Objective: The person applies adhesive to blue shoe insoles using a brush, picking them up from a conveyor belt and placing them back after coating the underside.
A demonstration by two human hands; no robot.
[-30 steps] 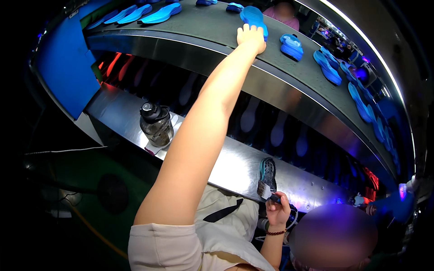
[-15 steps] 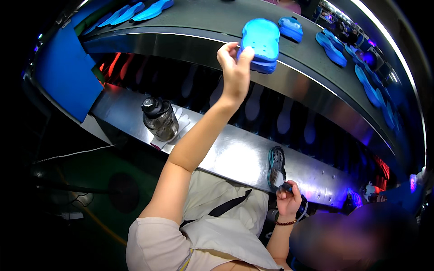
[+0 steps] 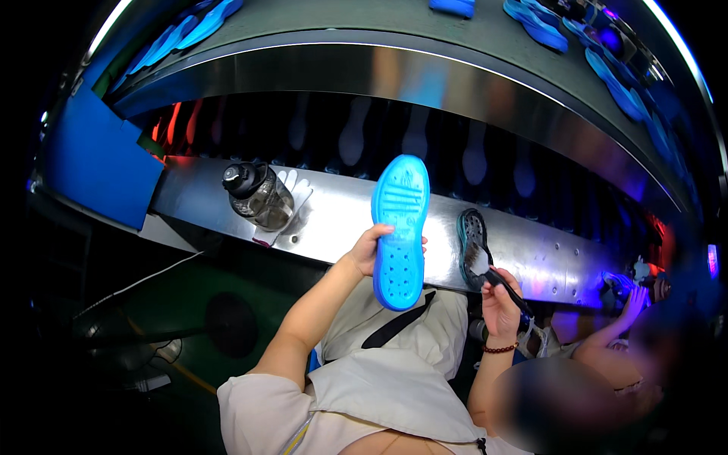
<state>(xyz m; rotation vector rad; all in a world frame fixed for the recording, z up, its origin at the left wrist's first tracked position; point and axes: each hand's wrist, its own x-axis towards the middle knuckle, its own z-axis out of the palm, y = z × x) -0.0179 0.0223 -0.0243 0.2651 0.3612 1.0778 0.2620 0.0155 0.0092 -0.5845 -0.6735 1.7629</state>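
My left hand (image 3: 367,252) grips a bright blue shoe sole (image 3: 402,205) by its edge, thumb on the face and fingertips showing at the far side. The sole is held up over the front edge of the metal ledge (image 3: 345,205). In my right hand (image 3: 502,311) is a brush (image 3: 506,290) with a black handle and pale bristles. Its bristles are over a dark sole (image 3: 473,229) with a teal rim and many holes, which lies on the ledge; whether they touch it I cannot tell.
A dark bottle (image 3: 262,199) stands on the ledge beside a white glove (image 3: 296,201). Beyond, a conveyor belt (image 3: 341,17) carries several blue soles (image 3: 535,24). A blue panel (image 3: 98,167) closes the left side. At the right, another person's hand (image 3: 635,303) is near the ledge.
My left hand has brought the blue sole from above the belt down toward me, its long face now turned to view. My right hand stays by the dark sole with the brush.
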